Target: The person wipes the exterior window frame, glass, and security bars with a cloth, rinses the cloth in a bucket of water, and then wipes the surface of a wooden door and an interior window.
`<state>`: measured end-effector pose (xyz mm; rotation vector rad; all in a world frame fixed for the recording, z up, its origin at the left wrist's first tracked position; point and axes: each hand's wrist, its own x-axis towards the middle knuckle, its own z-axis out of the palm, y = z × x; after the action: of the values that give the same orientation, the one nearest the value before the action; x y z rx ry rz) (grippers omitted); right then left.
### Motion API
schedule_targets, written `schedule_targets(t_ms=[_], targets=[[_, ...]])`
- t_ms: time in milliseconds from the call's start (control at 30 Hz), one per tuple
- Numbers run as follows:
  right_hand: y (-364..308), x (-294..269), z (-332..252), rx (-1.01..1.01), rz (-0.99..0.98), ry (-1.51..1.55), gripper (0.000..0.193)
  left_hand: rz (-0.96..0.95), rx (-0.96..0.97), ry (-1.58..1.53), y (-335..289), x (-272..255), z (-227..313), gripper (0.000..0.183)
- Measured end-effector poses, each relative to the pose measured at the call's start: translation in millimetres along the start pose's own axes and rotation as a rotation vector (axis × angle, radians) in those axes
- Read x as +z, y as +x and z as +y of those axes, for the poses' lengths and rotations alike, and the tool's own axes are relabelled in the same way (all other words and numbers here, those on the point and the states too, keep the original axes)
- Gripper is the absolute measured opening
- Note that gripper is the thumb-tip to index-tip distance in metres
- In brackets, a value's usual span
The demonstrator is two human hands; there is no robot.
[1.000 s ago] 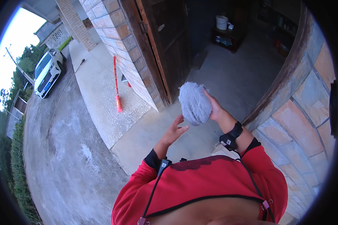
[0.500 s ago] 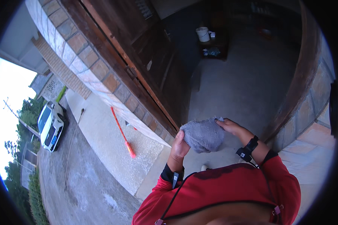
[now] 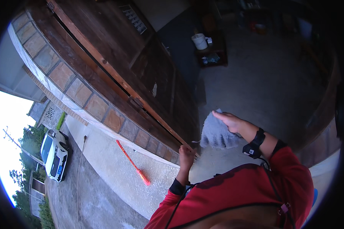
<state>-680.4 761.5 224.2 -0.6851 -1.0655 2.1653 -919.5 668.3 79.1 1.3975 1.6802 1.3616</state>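
Note:
A grey cloth [image 3: 219, 133] hangs bunched from my right hand [image 3: 230, 121], its top edge pinched between thumb and fingers. To the left, away from the cloth, is my left hand [image 3: 186, 155], with its fingers curled closed beside the lower end of the wooden door frame [image 3: 156, 126]. What those fingers hold, if anything, is too small to make out. A thin pale strand sticks out from the cloth's left side toward that hand.
An open dark wooden door [image 3: 149, 72] stands ahead, set in a stone-tiled wall [image 3: 95, 107]. Inside, a white bucket [image 3: 199, 41] sits on a low dark stand [image 3: 218, 61]. Outside lie an orange-red broom [image 3: 135, 165] and a long pole [image 3: 80, 171]; a white car [image 3: 55, 154] is parked beyond.
My left hand has let go of the cloth and moved down beside the door frame. The cloth, earlier stretched between both hands, now droops from my right hand. The view has shifted.

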Motion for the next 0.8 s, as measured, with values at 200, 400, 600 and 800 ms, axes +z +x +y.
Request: schedule_targets(t_ms=[200, 400, 600, 800], targets=[[53.4, 33.7, 27.5, -0.288, -0.866, -1.033, 0.044, -0.368, 0.08, -0.366, 26.1, 44.5, -29.5, 0.049], [102.0, -43.2, -31.3, -0.577, -0.317, -0.893, 0.025, -0.218, 0.371, -0.299, 96.5, 16.2, 106.5, 0.042], [192.1, -119.5, -15.6, -0.018, -0.475, -0.046, 0.045, -0.248, 0.493, 0.167, 215.2, 97.2, 66.6, 0.038], [210.5, -178.9, -63.5, -0.069, -0.543, 0.056, 0.03, -0.358, 0.583, 0.969, 275.5, 128.1, 192.6, 0.035]])
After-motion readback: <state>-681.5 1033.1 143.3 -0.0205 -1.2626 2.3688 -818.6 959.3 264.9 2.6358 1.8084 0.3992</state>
